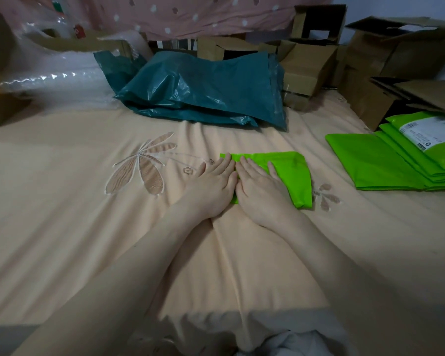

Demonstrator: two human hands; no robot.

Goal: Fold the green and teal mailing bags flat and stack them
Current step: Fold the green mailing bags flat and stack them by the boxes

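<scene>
1. The folded green bag lies mid-bedsheet, long axis left to right.
2. The left hand and right hand press it, fingers straight, hiding its left half.
3. The teal bags are heaped at the far edge; the green stack is cut off at the right edge.

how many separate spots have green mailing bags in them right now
2. One folded green bag lies mid-bed under both flat hands, left hand and right hand. A stack of green bags sits at the right edge; how many bags it holds is unclear.
</scene>
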